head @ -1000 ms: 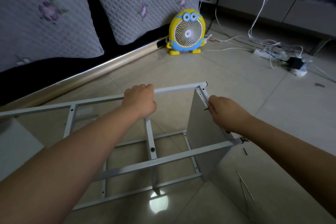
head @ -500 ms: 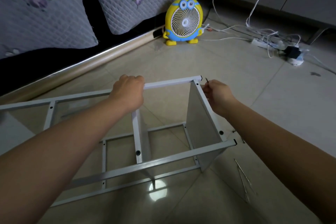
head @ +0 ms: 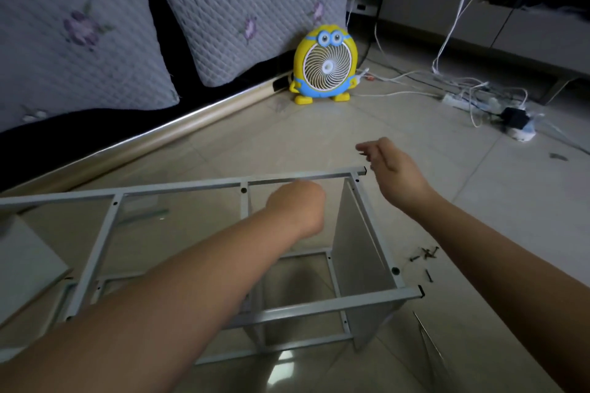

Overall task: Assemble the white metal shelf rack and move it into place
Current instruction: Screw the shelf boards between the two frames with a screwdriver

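The white metal rack point(head: 178, 187) lies on its side on the tiled floor, with one white shelf panel point(head: 357, 252) fitted upright at its right end. My left hand point(head: 298, 206) is curled against the far top rail; its fingers are hidden behind the knuckles. Just beyond the rack's far right corner point(head: 360, 172), my right hand point(head: 394, 171) hovers and pinches a small dark screw point(head: 362, 154) at its fingertips. It touches no part of the frame.
Several loose screws point(head: 424, 254) lie on the floor right of the rack, with thin metal rods point(head: 429, 341) nearer me. A loose white panel point(head: 25, 265) lies at left. A yellow fan point(head: 324, 65), a power strip with cables point(head: 459, 101) and cushions point(head: 242, 6) stand beyond.
My right hand has lifted off the rack's right end bar and moved past the far corner with the screw. My left hand has slid right along the far rail.
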Motion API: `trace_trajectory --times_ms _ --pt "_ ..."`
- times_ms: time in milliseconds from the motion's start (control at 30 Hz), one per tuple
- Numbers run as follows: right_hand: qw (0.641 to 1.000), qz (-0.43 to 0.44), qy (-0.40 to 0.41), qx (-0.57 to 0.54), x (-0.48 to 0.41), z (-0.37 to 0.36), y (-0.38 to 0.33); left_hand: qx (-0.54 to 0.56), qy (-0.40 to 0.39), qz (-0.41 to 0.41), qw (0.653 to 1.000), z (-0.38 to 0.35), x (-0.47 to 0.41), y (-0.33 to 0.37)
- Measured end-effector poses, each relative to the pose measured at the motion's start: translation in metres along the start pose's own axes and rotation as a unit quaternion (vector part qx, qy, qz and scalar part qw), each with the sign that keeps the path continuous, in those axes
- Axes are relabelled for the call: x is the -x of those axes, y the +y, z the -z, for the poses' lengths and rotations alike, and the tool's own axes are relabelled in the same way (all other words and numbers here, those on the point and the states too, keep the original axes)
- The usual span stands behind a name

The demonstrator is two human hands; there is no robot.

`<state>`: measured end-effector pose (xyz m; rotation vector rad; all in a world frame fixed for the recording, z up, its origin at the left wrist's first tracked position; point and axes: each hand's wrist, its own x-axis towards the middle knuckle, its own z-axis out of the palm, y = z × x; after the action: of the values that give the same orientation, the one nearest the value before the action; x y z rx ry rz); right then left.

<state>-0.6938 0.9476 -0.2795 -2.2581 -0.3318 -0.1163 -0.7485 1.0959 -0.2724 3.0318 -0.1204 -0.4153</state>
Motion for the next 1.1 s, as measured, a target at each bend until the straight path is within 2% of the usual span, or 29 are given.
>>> trace_trajectory --times_ms 67,133,267,367,467,600,700,900,1000,1100 --pt "0.992 0.060 -0.084 0.072 -0.004 0.005 -0.002 0.042 -0.100 0.026 0.994 -0.006 -0.008 0.011" --pt "0.983 0.065 -0.139 0.105 -0.007 0.008 0.000 0.075 -0.135 0.055 0.986 -0.012 -0.018 0.014" --pt "0.987 0.061 -0.125 0.081 -0.002 0.015 0.011 0.213 -0.106 0.090 0.967 -0.028 -0.042 0.010" --pt "0.990 0.045 -0.129 0.040 0.001 0.019 0.018 0.317 -0.090 0.054 0.942 -0.036 -0.055 0.013" --pt "0.990 0.033 -0.139 0.013 0.002 0.021 0.023 0.403 -0.112 0.029 0.908 -0.038 -0.065 0.025" --pt "0.987 0.050 -0.150 0.032 0.003 0.024 0.024 0.390 -0.144 -0.005 0.909 -0.044 -0.073 0.029" --pt "0.982 0.087 -0.152 0.076 0.004 0.026 0.026 0.425 -0.150 -0.024 0.892 -0.047 -0.070 0.025" --pt "0.972 0.124 -0.143 0.136 0.012 0.027 0.033 0.523 -0.088 0.007 0.847 -0.048 -0.072 0.028" --pt "0.973 0.103 -0.152 0.138 0.017 0.032 0.033 0.541 -0.141 0.001 0.829 -0.053 -0.068 0.022" --pt "0.985 0.052 -0.149 0.074 0.018 0.032 0.029 0.493 -0.186 -0.030 0.850 -0.060 -0.062 0.020"
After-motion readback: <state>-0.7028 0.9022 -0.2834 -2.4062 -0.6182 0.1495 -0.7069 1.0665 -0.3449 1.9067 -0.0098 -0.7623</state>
